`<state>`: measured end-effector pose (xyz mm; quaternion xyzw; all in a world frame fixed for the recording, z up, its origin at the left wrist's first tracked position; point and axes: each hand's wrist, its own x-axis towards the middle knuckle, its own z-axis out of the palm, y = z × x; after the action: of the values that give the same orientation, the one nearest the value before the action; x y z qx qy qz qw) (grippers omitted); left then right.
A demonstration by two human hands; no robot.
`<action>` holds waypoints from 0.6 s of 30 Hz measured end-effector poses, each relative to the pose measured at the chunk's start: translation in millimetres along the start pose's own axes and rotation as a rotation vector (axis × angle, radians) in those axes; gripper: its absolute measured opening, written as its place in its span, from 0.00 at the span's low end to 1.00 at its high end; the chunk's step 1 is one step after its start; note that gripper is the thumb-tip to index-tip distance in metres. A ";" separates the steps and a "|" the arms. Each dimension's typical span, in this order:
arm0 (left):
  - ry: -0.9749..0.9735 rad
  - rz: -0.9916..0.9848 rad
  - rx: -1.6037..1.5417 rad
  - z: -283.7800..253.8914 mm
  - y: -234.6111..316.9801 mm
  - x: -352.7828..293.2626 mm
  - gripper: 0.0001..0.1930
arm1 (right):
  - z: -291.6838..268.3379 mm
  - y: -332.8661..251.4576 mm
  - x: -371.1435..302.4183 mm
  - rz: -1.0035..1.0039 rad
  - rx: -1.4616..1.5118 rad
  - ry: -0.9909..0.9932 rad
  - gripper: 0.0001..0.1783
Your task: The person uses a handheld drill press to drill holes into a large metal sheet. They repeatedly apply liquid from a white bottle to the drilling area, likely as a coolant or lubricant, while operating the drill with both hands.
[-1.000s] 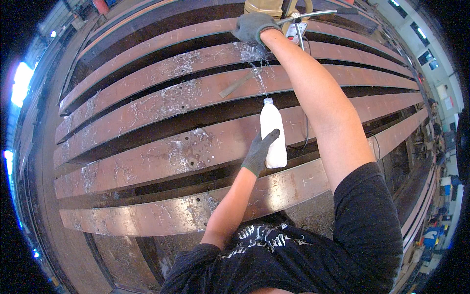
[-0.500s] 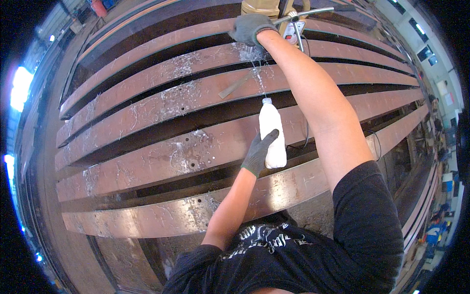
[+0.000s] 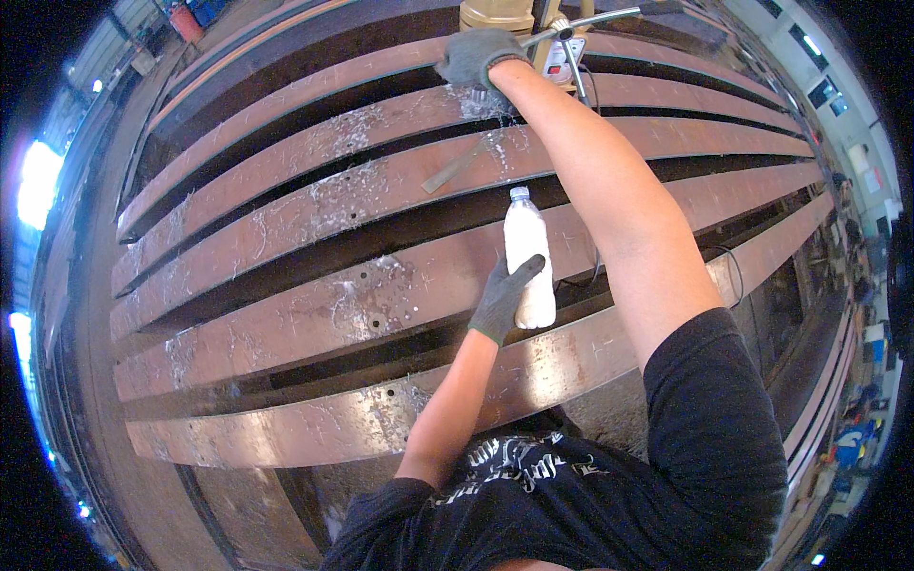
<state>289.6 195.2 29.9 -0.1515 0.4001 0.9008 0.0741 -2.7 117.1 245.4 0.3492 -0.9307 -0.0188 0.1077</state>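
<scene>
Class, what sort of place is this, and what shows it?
Probably a metalworking shop: long steel beams with round holes, what look like metal shavings, and a tan machine.

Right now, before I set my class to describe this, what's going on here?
A person's left gloved hand holds a white bottle, its cap pointing away from the body. The right gloved hand is up at a tan machine; what it grips, if anything, can't be made out. Below are rows of brown metal beams, several littered with shavings, and a flat metal strip lies near the machine.
</scene>
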 end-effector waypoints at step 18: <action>0.053 0.011 0.042 3.7 8.1 -5.4 0.30 | -9.5 -4.9 -15.3 0.016 0.026 -0.009 0.25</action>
<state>291.8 192.4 39.7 -0.1716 0.4214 0.8884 0.0614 13.6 123.8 251.2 0.3431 -0.9340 -0.0075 0.0993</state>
